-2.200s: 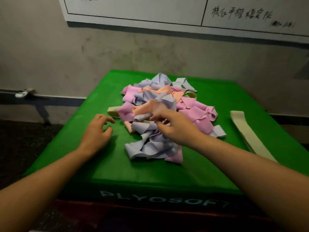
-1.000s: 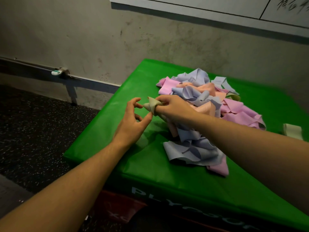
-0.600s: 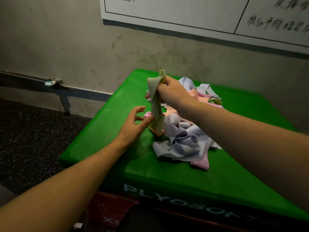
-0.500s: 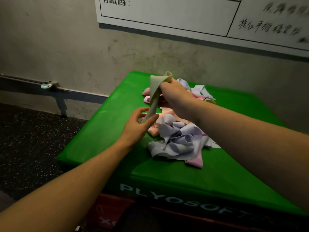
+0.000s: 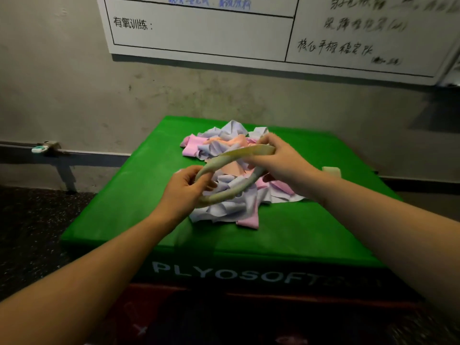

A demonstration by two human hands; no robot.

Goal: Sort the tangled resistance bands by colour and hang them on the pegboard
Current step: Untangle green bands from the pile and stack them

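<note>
A pale yellow-green resistance band (image 5: 225,159) is stretched into an open loop above the pile. My left hand (image 5: 185,189) grips its near-left end and my right hand (image 5: 278,158) grips its far-right end. Under the loop lies the tangled pile of bands (image 5: 225,207) in lilac, pink and peach on the green padded box (image 5: 139,195). Part of the pile is hidden behind my hands. No pegboard is in view.
Another pale yellow-green band (image 5: 332,171) shows past my right wrist on the box. A whiteboard with writing (image 5: 199,28) hangs on the wall behind. A rail with a small clip (image 5: 41,148) runs low on the wall at left. Dark speckled floor lies to the left.
My right hand pulled the pale yellow-green band up out of the pile. My left hand took its lower end, and the band now spans both hands as a loop.
</note>
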